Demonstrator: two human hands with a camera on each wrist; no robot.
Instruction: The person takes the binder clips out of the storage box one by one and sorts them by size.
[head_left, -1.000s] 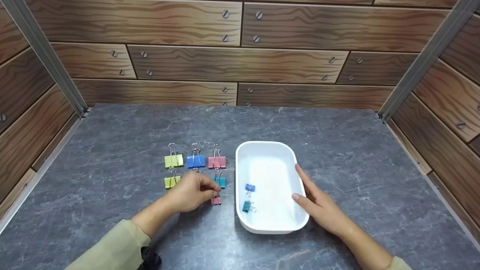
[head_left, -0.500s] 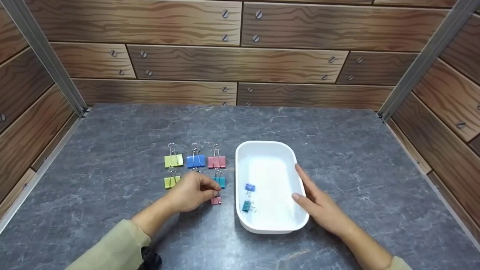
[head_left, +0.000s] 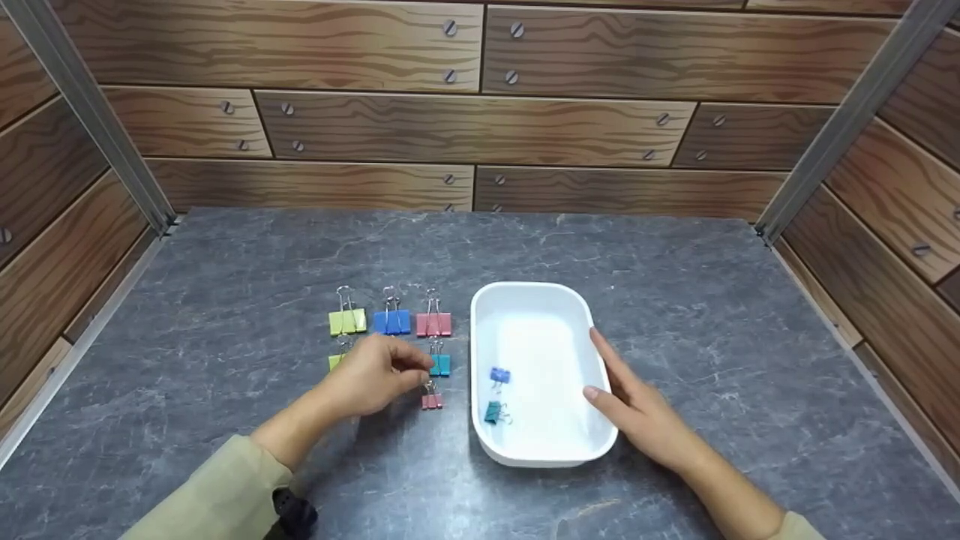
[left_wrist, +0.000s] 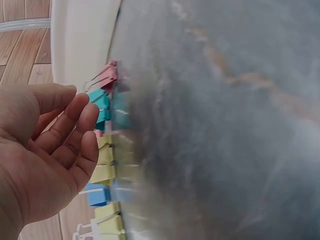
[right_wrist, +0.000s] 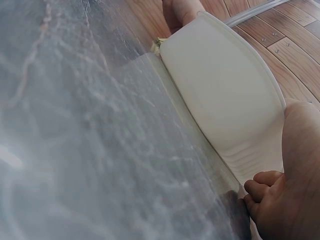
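Observation:
My left hand (head_left: 375,375) hovers beside a small pink binder clip (head_left: 432,402), fingers loosely bent. In the left wrist view a gap shows between the fingertips and that pink clip (left_wrist: 108,76). Just behind it stands a teal binder clip (head_left: 442,366), near the fingertips. My right hand (head_left: 649,416) holds the right side of a white plastic tub (head_left: 547,459), thumb over the rim and fingers along the outer wall. Inside the tub lie a small blue clip (head_left: 500,375) and a small dark teal clip (head_left: 493,412).
Behind the left hand stand larger binder clips: yellow (head_left: 347,322), blue (head_left: 392,322) and pink (head_left: 434,325). A mid-size yellow clip (head_left: 334,363) is partly covered by the hand. Wood-patterned walls (head_left: 480,127) enclose the grey marbled table (head_left: 675,300) at the back and sides.
My left hand has let go of the small pink clip and drawn slightly left and up from it; the clip stays standing. The right hand and tub have not moved.

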